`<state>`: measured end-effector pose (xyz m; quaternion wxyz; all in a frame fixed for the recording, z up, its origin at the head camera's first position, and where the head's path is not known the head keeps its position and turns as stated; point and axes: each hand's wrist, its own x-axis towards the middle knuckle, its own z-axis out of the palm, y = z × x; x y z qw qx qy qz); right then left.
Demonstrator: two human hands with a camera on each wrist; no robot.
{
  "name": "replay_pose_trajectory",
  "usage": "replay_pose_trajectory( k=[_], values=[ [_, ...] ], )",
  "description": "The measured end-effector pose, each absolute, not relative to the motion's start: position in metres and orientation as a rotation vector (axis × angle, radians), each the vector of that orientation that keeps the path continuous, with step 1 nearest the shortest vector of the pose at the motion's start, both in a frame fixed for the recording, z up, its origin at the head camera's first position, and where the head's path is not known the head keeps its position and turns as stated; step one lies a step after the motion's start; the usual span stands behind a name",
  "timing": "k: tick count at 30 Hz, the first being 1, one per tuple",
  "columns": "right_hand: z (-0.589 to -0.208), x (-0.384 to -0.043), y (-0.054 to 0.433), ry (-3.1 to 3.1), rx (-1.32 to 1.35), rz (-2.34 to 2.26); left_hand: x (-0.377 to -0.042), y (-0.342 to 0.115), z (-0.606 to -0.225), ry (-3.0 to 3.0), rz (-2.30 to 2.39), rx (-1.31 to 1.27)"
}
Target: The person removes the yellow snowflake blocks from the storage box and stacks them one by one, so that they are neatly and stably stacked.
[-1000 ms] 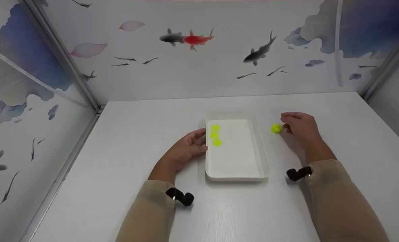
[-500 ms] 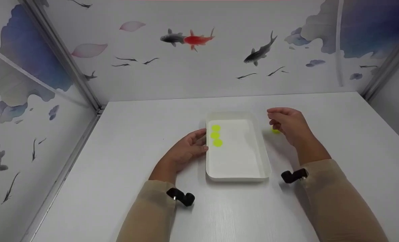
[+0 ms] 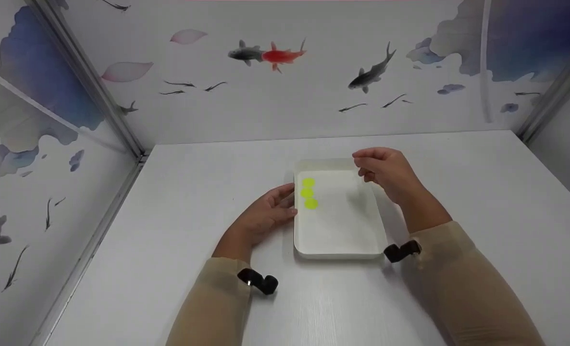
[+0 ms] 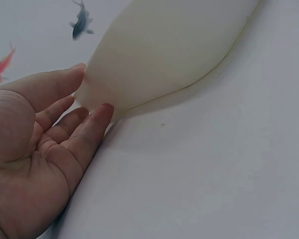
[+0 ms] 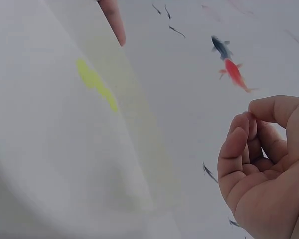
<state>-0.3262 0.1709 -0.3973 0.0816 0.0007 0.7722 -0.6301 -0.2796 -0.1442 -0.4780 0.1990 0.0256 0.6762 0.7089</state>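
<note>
A shallow white tray (image 3: 340,240) lies on the table in the head view. Three flat yellow-green discs (image 3: 307,192) form a column along the left side of its floor. My left hand (image 3: 266,214) rests its fingertips against the outside of the tray's left wall; in the left wrist view the thumb and fingers touch that wall (image 4: 144,59). My right hand (image 3: 386,170) is over the tray's far right corner, fingers curled, thumb and forefinger tips together. The right wrist view shows nothing between those tips (image 5: 250,110); a tiny piece could be hidden.
White table surface (image 3: 169,202) surrounds the tray. A printed back wall (image 3: 285,105) with fish stands behind it, and a left side panel (image 3: 49,158) meets the table. Each sleeve cuff carries a small black wrist camera (image 3: 257,281).
My right hand has moved left from beside a crumpled yellow-green ball to the tray's far right corner. The ball is now hidden behind that hand and arm. My left hand and the tray stay put.
</note>
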Motion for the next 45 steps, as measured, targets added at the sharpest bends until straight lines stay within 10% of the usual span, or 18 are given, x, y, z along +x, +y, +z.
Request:
replay_pose_trajectory(
  k=[45],
  values=[
    [-0.451, -0.377, 0.083, 2.472, -0.034, -1.381, -0.282, -0.145, -0.479, 1.857, 2.003, 0.1]
  ],
)
